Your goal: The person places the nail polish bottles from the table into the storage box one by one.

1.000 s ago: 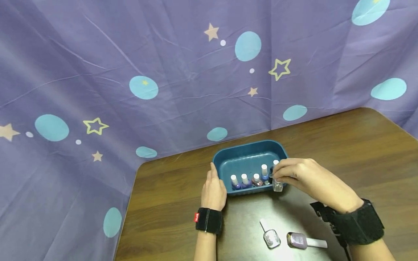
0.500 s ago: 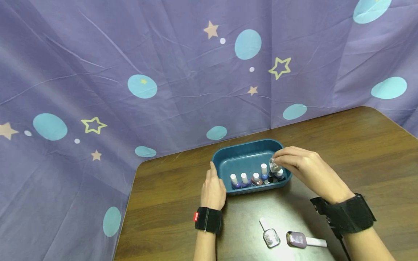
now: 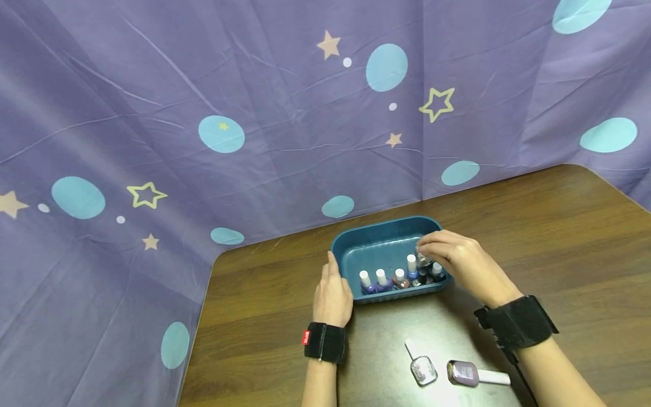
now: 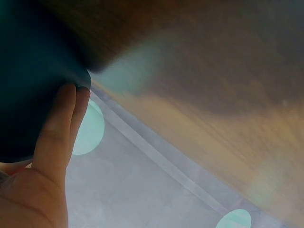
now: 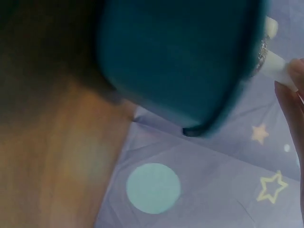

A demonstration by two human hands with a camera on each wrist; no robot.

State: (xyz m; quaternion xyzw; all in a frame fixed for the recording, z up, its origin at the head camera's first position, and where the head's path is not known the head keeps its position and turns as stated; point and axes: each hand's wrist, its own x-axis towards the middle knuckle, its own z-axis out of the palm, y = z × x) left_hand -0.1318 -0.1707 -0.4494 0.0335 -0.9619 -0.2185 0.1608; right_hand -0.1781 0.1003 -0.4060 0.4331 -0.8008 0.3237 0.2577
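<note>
A blue-green plastic basket (image 3: 378, 233) stands on the table with several white-capped nail polish bottles lined up along its near side, among them a purple bottle (image 3: 367, 286) and a blue bottle (image 3: 412, 271). My left hand (image 3: 333, 299) lies along the basket's left end, its straight fingers (image 4: 56, 128) against the outer wall. Over the basket's right part, my right hand (image 3: 465, 260) pinches a clear, glittery nail polish bottle (image 3: 423, 259) by its white cap (image 5: 278, 68). The fingers partly hide that bottle in the head view.
Two more bottles lie on the table in front: a silver glitter nail polish (image 3: 424, 370) and a mauve nail polish (image 3: 464, 373) with a long white cap. A purple curtain (image 3: 285, 113) with stars and dots hangs behind the wooden table (image 3: 254, 328).
My right hand has lifted the glittery bottle from the basket's near right rim, moved it leftward over the inside and lowered it among the other bottles. My left hand has stayed put.
</note>
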